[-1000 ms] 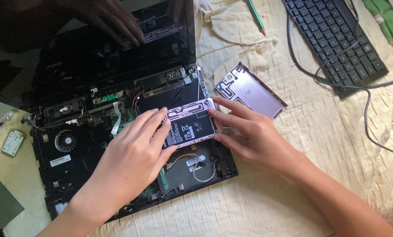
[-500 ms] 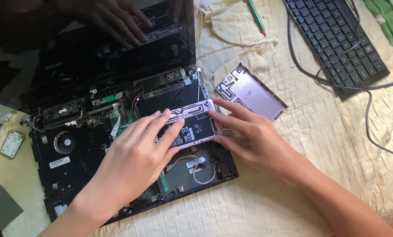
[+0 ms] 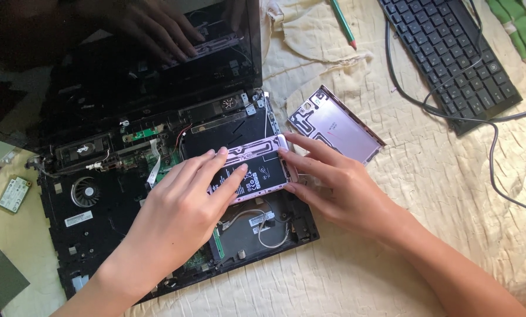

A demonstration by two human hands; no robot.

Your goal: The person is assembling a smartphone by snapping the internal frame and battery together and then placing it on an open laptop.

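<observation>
Here, an opened pink phone [image 3: 257,170] lies face down on top of a stripped black laptop [image 3: 98,194], its dark battery and inner parts showing upward. The left hand [image 3: 186,217] lies flat over the phone's near left part, fingers stretched out and pressing on the battery, not curled around anything. The right hand [image 3: 339,188] grips the phone's right end, with the fingertips on the far edge and the thumb tucked against the near edge. Just beyond the right fingertips, the phone's pink back cover [image 3: 336,126] lies apart on the cream cloth [image 3: 392,235], inner side up. Under the left palm the laptop's bare circuit boards and thin wires show, and well left of the left fingers sits a round fan [image 3: 86,191]. Farther out past the right hand, a black keyboard [image 3: 451,53] rests on the cloth with a dark cable [image 3: 492,170] trailing from it, and a green pencil [image 3: 344,23] lies near the top edge.
</observation>
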